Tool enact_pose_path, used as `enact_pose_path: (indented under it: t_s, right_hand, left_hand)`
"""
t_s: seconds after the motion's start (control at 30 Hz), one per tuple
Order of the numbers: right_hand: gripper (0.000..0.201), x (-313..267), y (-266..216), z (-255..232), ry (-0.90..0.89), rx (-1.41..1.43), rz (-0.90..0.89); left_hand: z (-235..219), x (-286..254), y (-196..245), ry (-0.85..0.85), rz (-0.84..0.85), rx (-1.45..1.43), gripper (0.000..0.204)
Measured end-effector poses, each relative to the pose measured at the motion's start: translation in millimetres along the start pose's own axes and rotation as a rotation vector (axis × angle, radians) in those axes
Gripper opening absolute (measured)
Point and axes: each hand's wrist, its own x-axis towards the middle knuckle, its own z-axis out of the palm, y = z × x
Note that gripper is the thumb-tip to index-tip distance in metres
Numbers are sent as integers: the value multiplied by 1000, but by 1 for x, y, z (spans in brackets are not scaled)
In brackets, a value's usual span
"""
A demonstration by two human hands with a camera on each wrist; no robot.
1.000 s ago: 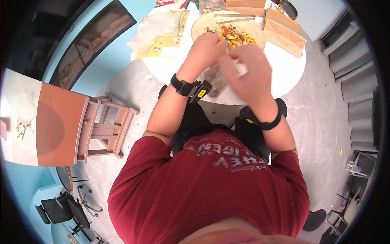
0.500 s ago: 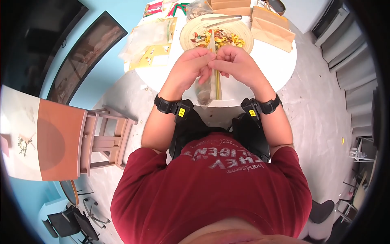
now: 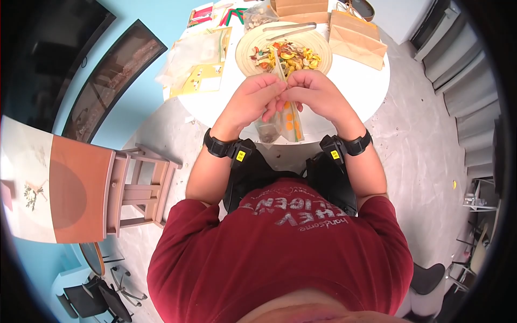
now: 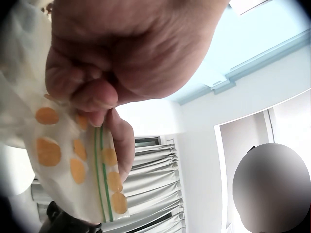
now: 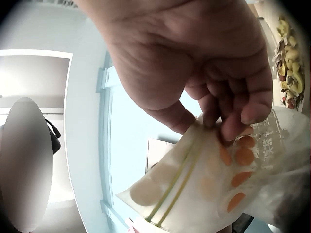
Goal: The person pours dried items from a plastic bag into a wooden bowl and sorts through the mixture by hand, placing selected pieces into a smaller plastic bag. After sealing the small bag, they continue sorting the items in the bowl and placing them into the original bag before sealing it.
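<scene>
A translucent zip bag (image 3: 292, 126) with orange dots hangs from both hands over the table's near edge. Its green and yellow zip strips show in the wrist views. My left hand (image 3: 252, 101) pinches the zip edge between thumb and fingers. From the other side, my right hand (image 3: 318, 96) pinches the same edge, its fingertips close against the left ones. Something dark shows in the bag's lower part. Just beyond the hands, a round woven tray (image 3: 244, 54) holds a heap of yellow, red and brown dried pieces (image 3: 309, 57).
Metal tongs (image 3: 295, 31) lie across the tray's far side. Brown paper bags (image 3: 356, 44) stand at the back right, and a clear bag of brown pieces (image 3: 259, 16) sits behind the tray. Flat translucent bags (image 3: 188, 60) lie on the white table's (image 3: 371, 89) left.
The right hand, blurred and apart a second ago, has come in against the left at the bag's edge. Since then the bag has swung so its orange dots face up.
</scene>
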Motion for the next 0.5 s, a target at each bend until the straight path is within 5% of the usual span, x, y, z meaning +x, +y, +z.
enact_pose_path:
  t_s: [0.17, 0.33, 0.5]
  right_hand:
    - [13, -3, 4, -3, -10, 245, 25]
    - [15, -11, 8, -20, 254, 4, 52]
    - [17, -19, -1, -25, 351, -118, 15]
  left_hand:
    - [4, -5, 7, 157, 3, -35, 25]
    - [-37, -23, 15, 271, 62, -112, 27]
    - [-52, -46, 39, 316, 51, 285, 14]
